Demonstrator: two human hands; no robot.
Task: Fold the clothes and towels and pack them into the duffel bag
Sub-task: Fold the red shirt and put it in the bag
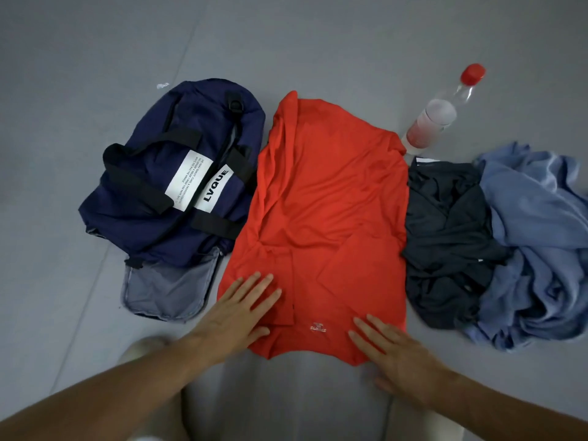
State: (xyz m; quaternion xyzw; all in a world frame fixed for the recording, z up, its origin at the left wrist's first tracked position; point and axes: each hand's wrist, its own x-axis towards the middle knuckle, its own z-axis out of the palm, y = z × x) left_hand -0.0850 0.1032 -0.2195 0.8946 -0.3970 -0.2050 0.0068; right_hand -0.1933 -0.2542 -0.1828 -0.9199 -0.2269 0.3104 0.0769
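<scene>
Left hand (237, 308) and right hand (386, 346), fingers spread, flat on smooth orange shirt (324, 218).

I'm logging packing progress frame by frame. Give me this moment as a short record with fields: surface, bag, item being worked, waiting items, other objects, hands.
surface: grey floor
bag: navy duffel bag, left of the shirt, lying slumped, a grey-lined end flap open toward the person
item being worked: red shirt, spread flat, sides partly folded in
waiting items: dark garment and blue cloth, both crumpled, right of the shirt
other objects: red-capped bottle beyond the shirt
hands: left hand and right hand pressed flat, open, on the shirt's near edge
</scene>
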